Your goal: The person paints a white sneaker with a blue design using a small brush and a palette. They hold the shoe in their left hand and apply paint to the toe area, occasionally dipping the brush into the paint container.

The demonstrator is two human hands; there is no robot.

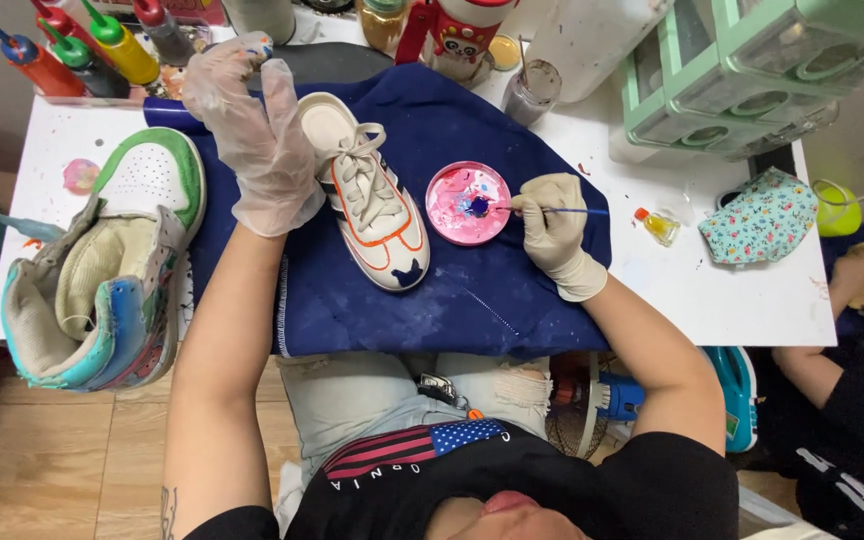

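Head view, looking down. Left hand (257,140), clear glove, fingers spread and laid flat over heel end of white sneaker (372,200), steadying it on blue cloth (452,290). Right hand (552,225), cream glove, fingers pinched shut on thin paintbrush (537,209), tip dipped in blue blob on pink palette dish (468,203) just beside sneaker's toe. Risk, judged: overloaded brush dripping onto white upper or laces on way across; dish close enough to be nudged. Painted high-top (112,270) well apart, left.
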